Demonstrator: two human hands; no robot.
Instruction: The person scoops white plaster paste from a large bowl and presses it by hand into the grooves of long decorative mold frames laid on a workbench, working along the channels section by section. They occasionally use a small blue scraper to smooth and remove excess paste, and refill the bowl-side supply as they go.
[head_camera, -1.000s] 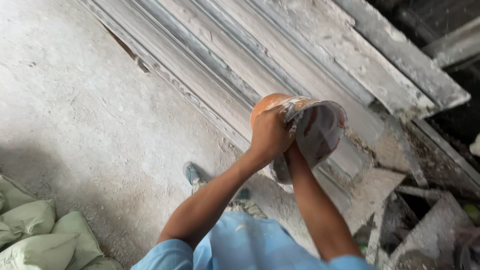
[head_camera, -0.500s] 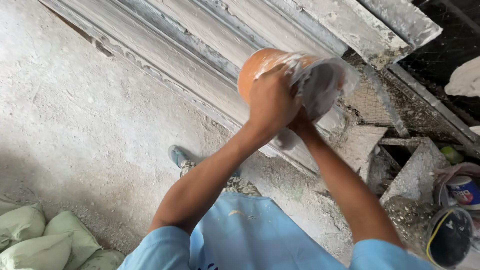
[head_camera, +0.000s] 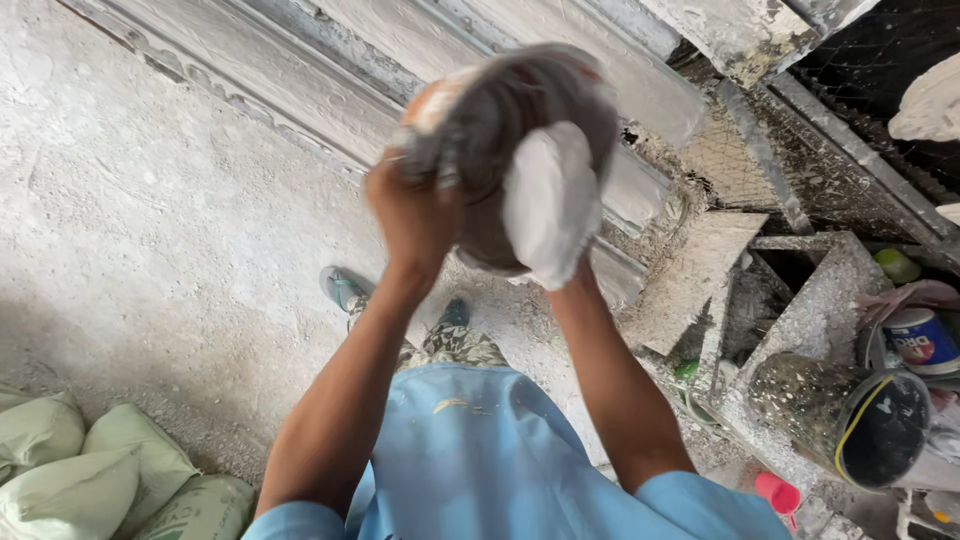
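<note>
Both hands raised in front of the chest, holding a round orange bowl (head_camera: 480, 130) smeared grey with plaster, tilted toward the camera. Left hand (head_camera: 412, 215) grips the bowl's near left rim, fingers clenched on it. Right hand (head_camera: 548, 200) is coated white and pressed against the bowl's inner face; fingers look curled on the rim or lining, though the coating hides just how. Judged step: working or scraping wet plaster inside the bowl while standing. A steady tilt and firm left-hand hold seem needed so the mix stays in. Below, dusty concrete floor (head_camera: 150, 250) and long white moulded cornice lengths (head_camera: 330, 60) lying diagonally. Pale green sacks (head_camera: 90, 470) stacked at lower left. At right, a speckled dark bucket (head_camera: 850, 425) on its side, a blue-and-white labelled can (head_camera: 922, 340), and a small red cup (head_camera: 778, 494).
</note>
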